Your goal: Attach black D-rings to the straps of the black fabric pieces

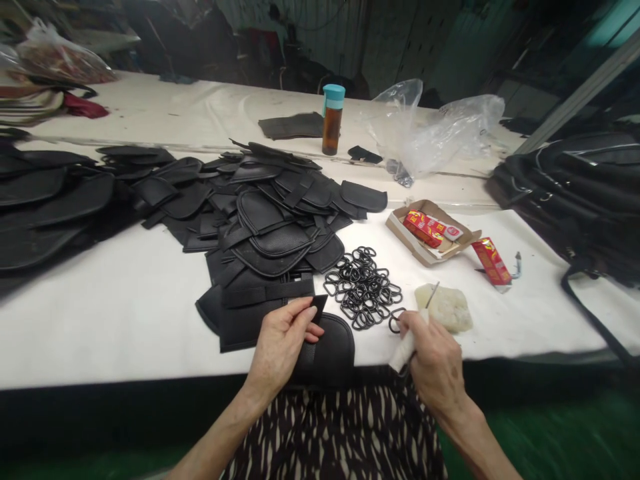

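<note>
My left hand (286,343) pinches the end of a black strap (320,307) above a black leather piece (333,350) at the table's front edge. In my right hand (434,360) is a white-handled tool (406,348) with a thin metal tip pointing up. A black D-ring (395,321) is at the fingertips of that same hand. Between the hands and a little farther back lies a heap of black D-rings (364,287). A pale yellowish block (450,308) rests just behind my right hand.
Black leather pieces (275,233) are piled at centre and left. Behind the rings stand an open cardboard box (425,257) and a red packet (493,263). Farther back are a bottle (331,127) and clear plastic bags (445,137). A black bag (580,193) is at the right.
</note>
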`<state>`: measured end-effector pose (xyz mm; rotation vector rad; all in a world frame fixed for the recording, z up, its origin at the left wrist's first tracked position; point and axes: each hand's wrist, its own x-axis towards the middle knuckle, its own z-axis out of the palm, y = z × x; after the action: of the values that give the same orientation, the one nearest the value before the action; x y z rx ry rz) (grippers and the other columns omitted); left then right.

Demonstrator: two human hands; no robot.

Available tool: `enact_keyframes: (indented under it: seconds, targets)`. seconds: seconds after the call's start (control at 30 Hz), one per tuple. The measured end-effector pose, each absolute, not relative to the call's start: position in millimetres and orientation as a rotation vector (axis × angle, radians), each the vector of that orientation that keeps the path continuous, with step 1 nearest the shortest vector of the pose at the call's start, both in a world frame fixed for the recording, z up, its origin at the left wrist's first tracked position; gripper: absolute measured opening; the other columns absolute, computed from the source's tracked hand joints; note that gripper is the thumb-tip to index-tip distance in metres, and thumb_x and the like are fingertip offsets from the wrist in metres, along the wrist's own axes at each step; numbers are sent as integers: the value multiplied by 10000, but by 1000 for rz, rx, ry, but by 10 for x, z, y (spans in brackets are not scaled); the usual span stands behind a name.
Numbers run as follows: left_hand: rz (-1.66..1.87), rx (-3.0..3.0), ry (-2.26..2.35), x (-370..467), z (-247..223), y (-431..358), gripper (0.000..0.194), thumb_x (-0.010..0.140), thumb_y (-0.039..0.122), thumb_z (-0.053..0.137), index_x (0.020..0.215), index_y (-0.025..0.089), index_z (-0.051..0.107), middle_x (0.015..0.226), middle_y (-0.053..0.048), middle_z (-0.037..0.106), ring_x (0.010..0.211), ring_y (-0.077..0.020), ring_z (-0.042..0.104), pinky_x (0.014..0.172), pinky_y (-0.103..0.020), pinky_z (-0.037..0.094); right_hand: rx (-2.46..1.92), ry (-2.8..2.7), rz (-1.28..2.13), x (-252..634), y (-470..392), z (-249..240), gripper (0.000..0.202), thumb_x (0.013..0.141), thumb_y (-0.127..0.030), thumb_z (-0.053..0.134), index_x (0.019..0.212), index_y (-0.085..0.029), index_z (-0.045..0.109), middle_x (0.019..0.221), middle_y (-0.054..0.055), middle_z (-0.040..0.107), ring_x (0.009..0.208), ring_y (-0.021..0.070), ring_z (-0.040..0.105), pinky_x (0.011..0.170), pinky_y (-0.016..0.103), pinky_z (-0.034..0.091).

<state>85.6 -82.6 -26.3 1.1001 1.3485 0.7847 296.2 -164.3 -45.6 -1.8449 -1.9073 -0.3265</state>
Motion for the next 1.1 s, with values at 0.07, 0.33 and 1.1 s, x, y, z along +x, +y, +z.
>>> enact_keyframes:
  seconds: [0.07, 0.33, 1.1]
  targets:
    - [774, 1091, 1329, 860, -271, -833, 418, 786, 296, 569, 1114, 39, 607, 591, -41, 694, 541, -163, 644, 583, -271, 532, -1779, -1821, -154, 2890, -1610, -384, 130, 880, -106, 428, 903, -169, 540, 721, 36, 580, 644, 170, 540, 589, 262, 417]
    - [818, 1263, 1241, 830, -353, -875, 335, 829, 313, 522, 1048, 107, 668, 634, -48, 695, 593, -172, 648, 634, -290, 525, -1584, -1606, 459, 2443, -1174, -97, 63, 855, -173, 498, 863, -216, 544, 767, -2, 620, 678, 149, 568, 611, 249, 414]
    - [791, 1525, 1137, 800, -288, -876, 257, 868, 244, 450, 763, 176, 674, 593, -4, 619, 584, -140, 571, 630, -236, 431, -1460, -1806, 1068, 2503, -833, 156, 61, 814, -149, 491, 802, -208, 501, 647, -53, 493, 553, 99, 431, 486, 193, 327]
